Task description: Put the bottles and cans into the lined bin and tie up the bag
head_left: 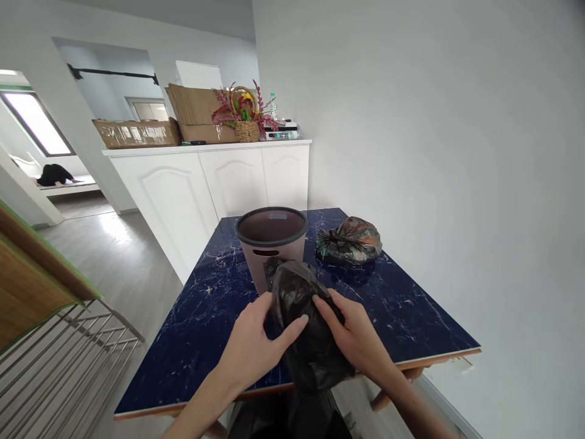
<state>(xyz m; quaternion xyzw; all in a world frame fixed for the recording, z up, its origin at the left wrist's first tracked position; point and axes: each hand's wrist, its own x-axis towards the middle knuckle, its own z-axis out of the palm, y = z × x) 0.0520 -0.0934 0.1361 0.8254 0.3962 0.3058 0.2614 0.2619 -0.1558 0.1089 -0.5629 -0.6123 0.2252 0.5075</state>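
Observation:
A black plastic bag (315,350) is held between both hands over the front edge of the blue table. My left hand (258,341) grips its left side, with the thumb laid across the front. On the right side, my right hand (354,326) has its fingers closed on the same bag. Just behind the bag stands a brownish bin (253,259) with a dark rim, upright, its inside bare as far as it shows. A knotted black bag (354,241) with things in it lies on the table to the right of the bin.
The blue marble-patterned table (192,341) meets the wall on the right. Behind it, a white cabinet (169,189) bears cardboard boxes (141,133) and a flower basket (247,131). A metal rack (59,347) stands at left. A person (55,175) lies in a far room.

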